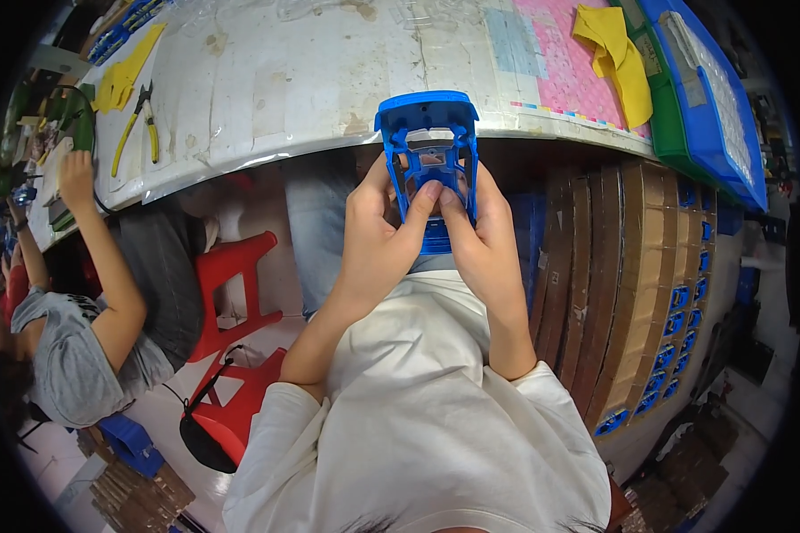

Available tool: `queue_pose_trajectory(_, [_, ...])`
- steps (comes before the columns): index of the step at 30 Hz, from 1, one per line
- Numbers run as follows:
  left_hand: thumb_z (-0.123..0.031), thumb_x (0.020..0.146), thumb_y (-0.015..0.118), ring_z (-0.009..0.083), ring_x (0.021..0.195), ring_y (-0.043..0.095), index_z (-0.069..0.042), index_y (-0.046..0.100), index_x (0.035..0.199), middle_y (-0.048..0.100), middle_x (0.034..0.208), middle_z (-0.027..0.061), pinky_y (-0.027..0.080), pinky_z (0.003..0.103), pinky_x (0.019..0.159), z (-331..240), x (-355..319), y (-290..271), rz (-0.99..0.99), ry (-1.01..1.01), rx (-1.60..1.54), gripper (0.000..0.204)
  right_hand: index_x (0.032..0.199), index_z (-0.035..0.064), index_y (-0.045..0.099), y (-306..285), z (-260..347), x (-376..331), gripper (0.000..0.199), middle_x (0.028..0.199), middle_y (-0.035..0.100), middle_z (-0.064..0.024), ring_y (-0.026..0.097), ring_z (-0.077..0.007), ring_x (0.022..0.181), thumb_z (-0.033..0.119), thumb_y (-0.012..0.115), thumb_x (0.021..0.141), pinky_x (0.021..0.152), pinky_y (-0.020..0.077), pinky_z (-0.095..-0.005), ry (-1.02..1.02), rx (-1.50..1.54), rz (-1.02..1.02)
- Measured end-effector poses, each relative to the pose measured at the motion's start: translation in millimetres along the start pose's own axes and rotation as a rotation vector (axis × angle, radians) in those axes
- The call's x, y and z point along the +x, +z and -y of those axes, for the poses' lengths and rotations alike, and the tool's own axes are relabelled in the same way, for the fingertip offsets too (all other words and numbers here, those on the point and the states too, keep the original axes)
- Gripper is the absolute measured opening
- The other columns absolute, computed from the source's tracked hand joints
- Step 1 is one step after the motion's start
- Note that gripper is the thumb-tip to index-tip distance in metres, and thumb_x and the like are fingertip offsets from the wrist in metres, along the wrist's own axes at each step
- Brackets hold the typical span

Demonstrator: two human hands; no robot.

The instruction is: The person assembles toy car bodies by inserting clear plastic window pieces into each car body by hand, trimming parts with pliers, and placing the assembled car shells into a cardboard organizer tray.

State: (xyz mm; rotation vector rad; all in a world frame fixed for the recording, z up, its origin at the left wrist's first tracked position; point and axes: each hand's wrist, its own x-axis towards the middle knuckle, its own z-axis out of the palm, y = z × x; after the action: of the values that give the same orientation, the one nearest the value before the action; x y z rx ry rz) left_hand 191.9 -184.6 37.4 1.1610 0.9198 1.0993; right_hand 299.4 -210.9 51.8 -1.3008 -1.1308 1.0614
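Observation:
Between both hands I hold a blue plastic toy car body shell [429, 111], with window openings along its sides and a clear piece seen inside it. It is held above my lap, in front of the table's near edge. My left hand [373, 218] is closed round its left side, and my right hand [484, 226] round its right side. Both thumbs press close together on the middle of the shell. The other fingers are mostly hidden behind it.
A worn white table [329, 80] spans the far side, carrying yellow-handled pliers [138, 129], yellow cloths [618, 62] and a pink sheet [573, 67]. Blue and green bins [702, 98] stand far right. Partitioned boxes [636, 293] holding blue parts are stacked right. A co-worker [89, 329] sits left near red stools [231, 293].

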Motion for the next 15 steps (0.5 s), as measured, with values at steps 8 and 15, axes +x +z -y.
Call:
queue_pose_trajectory(8, [-0.003,0.082,0.058,0.0106,0.084,0.056,0.002,0.049,0.109,0.059,0.093,0.0074,0.045,0.023,0.072,1.3,1.8,-6.4,0.036,-0.018,0.052,0.029,0.093,-0.001,0.045,4.6,-1.9,1.1,0.006,0.069,0.053,-0.0093,0.049,-0.0089,0.059,0.003,0.042,0.089,0.052,0.04,-0.0245,-0.047,-0.071,-0.034])
queue_pose_trajectory(15, [-0.008,0.076,0.067,0.019,0.111,0.043,0.003,0.018,0.133,0.041,0.121,0.0127,0.038,0.031,0.092,-2.5,-1.6,0.0,0.011,0.194,0.306,0.076,0.108,-0.0038,0.038,6.9,-9.8,4.9,0.034,0.083,0.058,-0.0197,0.06,-0.0288,0.074,0.006,0.055,0.08,0.065,0.0469,-0.0338,-0.052,-0.079,0.041])
